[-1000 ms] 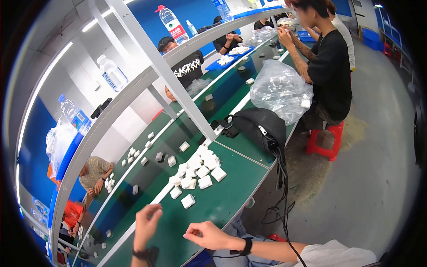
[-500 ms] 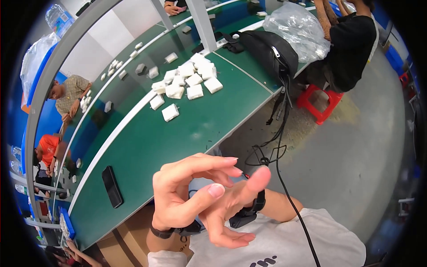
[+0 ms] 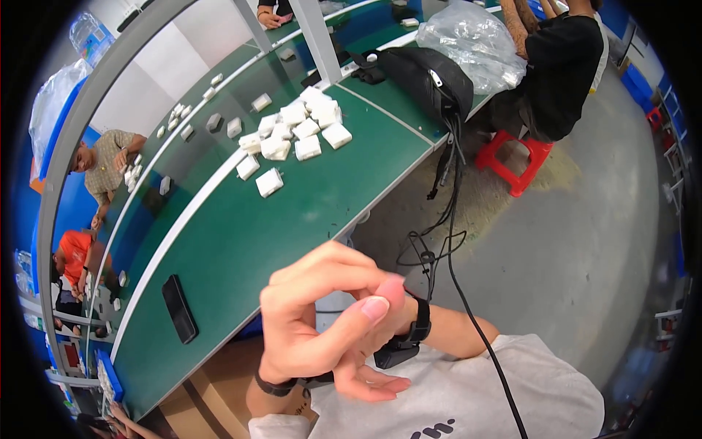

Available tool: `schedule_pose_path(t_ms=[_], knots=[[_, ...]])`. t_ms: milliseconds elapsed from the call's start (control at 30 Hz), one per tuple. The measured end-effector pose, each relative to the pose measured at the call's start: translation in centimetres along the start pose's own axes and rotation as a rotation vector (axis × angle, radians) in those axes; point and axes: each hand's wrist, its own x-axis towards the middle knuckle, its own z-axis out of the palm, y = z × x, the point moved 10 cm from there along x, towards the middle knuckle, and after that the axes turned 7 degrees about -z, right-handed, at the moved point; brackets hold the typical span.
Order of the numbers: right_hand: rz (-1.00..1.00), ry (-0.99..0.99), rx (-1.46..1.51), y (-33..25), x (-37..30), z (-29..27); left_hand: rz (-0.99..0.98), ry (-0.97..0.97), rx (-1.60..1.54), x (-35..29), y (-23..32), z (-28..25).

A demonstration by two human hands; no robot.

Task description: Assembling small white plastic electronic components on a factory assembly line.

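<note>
In front of my body, my two bare hands meet. My left hand [image 3: 311, 314] is curled, with its thumb and bent index finger closed around the tip of a digit of my right hand, probably the thumb. Most of my right hand [image 3: 358, 369] lies behind the left one; its lower fingers stretch out, apart from the raised digit, and no object shows in it. Both wrists carry black bands with dark modules. Beyond the hands, several white block-shaped pieces [image 3: 276, 148] lie heaped on the green table [image 3: 241, 234]. A black phone [image 3: 180, 309] rests nearer, at left.
A black waist bag [image 3: 431, 77] with hanging cables [image 3: 450, 197] sits at the table's right end, beside a clear plastic bag [image 3: 472, 44]. A red stool [image 3: 515, 164] stands under a person in black. Other people work across the table. Cardboard [image 3: 219, 373] is below the near edge.
My left thumb and index finger have closed onto the right hand's digit, which stood free of them before. The view has shifted slightly, moving the table and stool leftward.
</note>
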Motion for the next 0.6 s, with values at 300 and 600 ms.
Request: schedule_pose_path(t_ms=[300,600], knots=[[-0.125,0.688,0.047,2.7,-10.4,-4.1,-0.383,-0.029,0.050,-6.8,-10.9,1.3],[0.820,1.254,-1.182,-3.2,-21.4,-6.0,-0.424,0.376,0.826,-13.4,-20.0,-3.8]])
